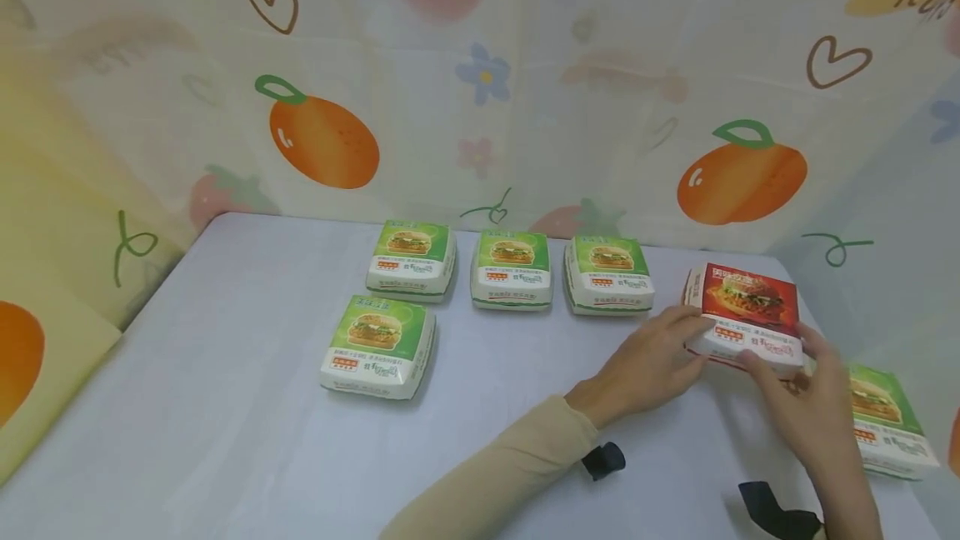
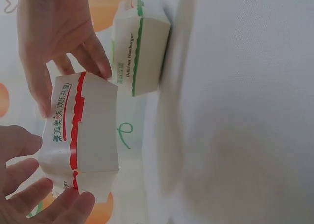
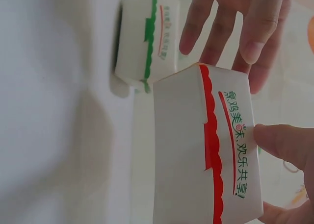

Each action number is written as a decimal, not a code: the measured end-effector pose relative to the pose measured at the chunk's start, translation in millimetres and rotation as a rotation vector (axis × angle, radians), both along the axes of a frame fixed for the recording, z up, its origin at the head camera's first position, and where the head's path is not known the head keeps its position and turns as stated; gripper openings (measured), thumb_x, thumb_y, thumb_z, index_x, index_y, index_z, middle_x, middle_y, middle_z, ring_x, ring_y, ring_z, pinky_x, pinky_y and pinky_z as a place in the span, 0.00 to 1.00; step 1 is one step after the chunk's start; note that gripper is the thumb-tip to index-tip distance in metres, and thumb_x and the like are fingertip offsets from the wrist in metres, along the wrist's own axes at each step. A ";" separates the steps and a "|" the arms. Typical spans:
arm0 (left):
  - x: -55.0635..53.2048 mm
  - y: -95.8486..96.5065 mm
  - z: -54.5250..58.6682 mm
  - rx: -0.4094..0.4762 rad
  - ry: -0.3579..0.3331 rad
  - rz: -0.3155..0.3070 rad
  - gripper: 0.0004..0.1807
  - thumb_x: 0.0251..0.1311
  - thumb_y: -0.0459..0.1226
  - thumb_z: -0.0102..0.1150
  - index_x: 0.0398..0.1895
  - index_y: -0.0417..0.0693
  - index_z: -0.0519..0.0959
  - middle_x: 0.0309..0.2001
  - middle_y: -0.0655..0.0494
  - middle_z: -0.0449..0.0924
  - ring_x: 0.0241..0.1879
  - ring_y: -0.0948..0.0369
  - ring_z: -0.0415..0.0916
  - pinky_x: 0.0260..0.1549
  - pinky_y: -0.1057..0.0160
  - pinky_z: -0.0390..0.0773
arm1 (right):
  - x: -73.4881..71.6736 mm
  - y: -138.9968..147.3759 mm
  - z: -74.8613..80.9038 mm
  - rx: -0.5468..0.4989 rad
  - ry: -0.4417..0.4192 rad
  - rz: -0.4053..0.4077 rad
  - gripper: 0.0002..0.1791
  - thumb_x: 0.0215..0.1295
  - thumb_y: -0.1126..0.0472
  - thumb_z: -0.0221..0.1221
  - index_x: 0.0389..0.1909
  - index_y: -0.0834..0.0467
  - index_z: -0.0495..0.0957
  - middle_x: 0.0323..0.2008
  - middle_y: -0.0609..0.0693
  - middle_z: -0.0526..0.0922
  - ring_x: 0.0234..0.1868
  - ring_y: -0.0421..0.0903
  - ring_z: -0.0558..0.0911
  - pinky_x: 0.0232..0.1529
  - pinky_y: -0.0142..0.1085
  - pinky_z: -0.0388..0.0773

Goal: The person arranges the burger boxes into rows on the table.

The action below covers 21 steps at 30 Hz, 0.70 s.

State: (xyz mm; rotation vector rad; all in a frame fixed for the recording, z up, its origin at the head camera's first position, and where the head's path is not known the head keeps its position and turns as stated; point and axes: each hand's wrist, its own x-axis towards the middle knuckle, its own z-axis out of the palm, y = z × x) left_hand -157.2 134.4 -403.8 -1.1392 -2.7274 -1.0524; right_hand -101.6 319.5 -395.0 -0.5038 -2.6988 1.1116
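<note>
A burger box [image 1: 750, 315] with a red lid picture and red scalloped trim is raised above the white table, its plain white underside [image 3: 179, 150] showing in the right wrist view. My right hand [image 1: 813, 398] grips its right end, the thumb at the front edge and fingers along the side. At the left end my left hand [image 1: 648, 365] has loosely spread, fairly straight fingers [image 2: 29, 199] against or right beside the box. Close to my right forearm sits a green burger box [image 1: 892, 432], partly covered by that hand.
Along the back of the white-covered table [image 1: 225, 407] stand three green burger boxes [image 1: 512, 269], with another green box [image 1: 378, 348] in front of the left one. A fruit-patterned cloth [image 1: 585, 123] rises behind the table and at both sides.
</note>
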 end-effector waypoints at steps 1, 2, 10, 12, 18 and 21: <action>1.0 -2.2 1.4 0.006 0.008 0.004 0.27 0.69 0.42 0.57 0.71 0.54 0.68 0.70 0.62 0.67 0.69 0.70 0.64 0.65 0.78 0.65 | 0.7 -1.5 1.3 -0.004 0.004 -0.009 0.46 0.69 0.51 0.60 0.77 0.67 0.46 0.75 0.71 0.51 0.63 0.69 0.63 0.39 0.27 0.83; 1.8 -4.4 2.3 0.016 0.021 0.009 0.27 0.69 0.41 0.57 0.70 0.53 0.69 0.70 0.62 0.68 0.69 0.70 0.64 0.65 0.78 0.65 | 1.6 -3.1 2.4 -0.001 0.007 -0.018 0.47 0.68 0.51 0.60 0.77 0.65 0.47 0.75 0.70 0.51 0.64 0.68 0.63 0.40 0.27 0.83; 9.4 -21.5 4.5 0.134 0.091 0.072 0.24 0.67 0.38 0.59 0.66 0.51 0.73 0.65 0.58 0.71 0.65 0.68 0.67 0.61 0.82 0.66 | 9.5 -18.2 10.0 -0.054 0.058 -0.007 0.46 0.66 0.52 0.63 0.77 0.61 0.51 0.74 0.69 0.53 0.57 0.76 0.70 0.27 0.07 0.64; 10.9 -26.8 5.6 0.166 0.113 0.079 0.24 0.66 0.37 0.60 0.65 0.49 0.74 0.64 0.58 0.71 0.64 0.67 0.68 0.60 0.82 0.66 | 11.5 -22.7 12.5 -0.058 0.076 0.005 0.46 0.65 0.53 0.64 0.77 0.60 0.51 0.74 0.69 0.54 0.56 0.76 0.72 0.27 0.07 0.65; 15.5 -43.0 7.5 0.205 0.171 0.096 0.23 0.65 0.36 0.61 0.64 0.47 0.75 0.63 0.56 0.72 0.63 0.65 0.69 0.60 0.82 0.67 | 15.2 -36.6 17.6 -0.031 0.113 0.023 0.45 0.63 0.55 0.66 0.77 0.56 0.55 0.72 0.67 0.57 0.56 0.73 0.74 0.32 0.06 0.62; 17.6 -50.7 6.5 0.215 0.192 0.104 0.23 0.65 0.36 0.61 0.63 0.47 0.75 0.62 0.55 0.73 0.62 0.65 0.70 0.59 0.82 0.68 | 17.1 -42.4 17.9 -0.018 0.119 0.040 0.44 0.62 0.55 0.67 0.76 0.54 0.57 0.71 0.67 0.59 0.56 0.71 0.74 0.33 0.06 0.61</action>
